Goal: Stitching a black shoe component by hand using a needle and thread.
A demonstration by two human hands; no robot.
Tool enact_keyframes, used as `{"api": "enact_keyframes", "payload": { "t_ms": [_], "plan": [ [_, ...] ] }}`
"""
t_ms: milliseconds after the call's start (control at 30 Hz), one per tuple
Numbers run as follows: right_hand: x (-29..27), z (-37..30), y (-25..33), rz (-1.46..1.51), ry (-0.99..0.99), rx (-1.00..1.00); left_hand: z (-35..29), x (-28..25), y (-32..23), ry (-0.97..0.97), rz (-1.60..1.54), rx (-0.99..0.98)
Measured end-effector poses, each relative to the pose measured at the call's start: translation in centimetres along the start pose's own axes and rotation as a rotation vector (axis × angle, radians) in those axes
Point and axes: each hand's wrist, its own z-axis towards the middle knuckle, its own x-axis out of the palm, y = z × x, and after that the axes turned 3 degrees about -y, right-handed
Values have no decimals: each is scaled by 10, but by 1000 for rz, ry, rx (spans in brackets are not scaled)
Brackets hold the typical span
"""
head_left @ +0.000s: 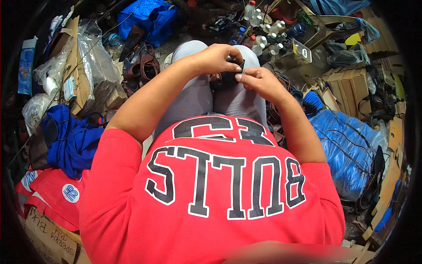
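Left grip point(220, 58), right grip point(261, 82) — pinching dark item point(227, 81)

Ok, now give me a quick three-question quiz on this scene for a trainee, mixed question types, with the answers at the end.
1. True or false: the left hand and right hand are close together, both at the dark item.

2. Multiple choice: what colour are the trousers?
A) green
B) grey
C) orange

3. Fill in the blank: the crumpled blue cloth lies on the person's ____ side.

Key:
1. True
2. B, grey
3. Left
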Motion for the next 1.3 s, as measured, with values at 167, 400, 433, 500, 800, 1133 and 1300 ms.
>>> {"api": "enact_keyframes", "payload": {
  "t_ms": [167, 400, 433, 500, 800, 1133, 1300],
  "plan": [
    [-1, -14, 6, -203, -37, 72, 9, 4, -1, 140, -39, -185],
    [-24, -66, 39, 158, -191, -72, 11, -3, 26, 215, -272, -353],
    [-24, -65, 37, 71, -213, -96, 9, -10, 28, 168, -301, -195],
    [-19, -55, 29, 136, -222, -70, -1, -22, 27, 72, -307, 9],
    [2, 25, 14, -743, -149, 31, -54, 15, 12, 19, 319, 115],
    [-49, 16, -33, 27, -35, 210, -28, 33, -4, -18, 232, 83],
    [-26, 25, -22, -118, -74, 74, -38, 16, 1, 29, 300, 33]
  ]
}}
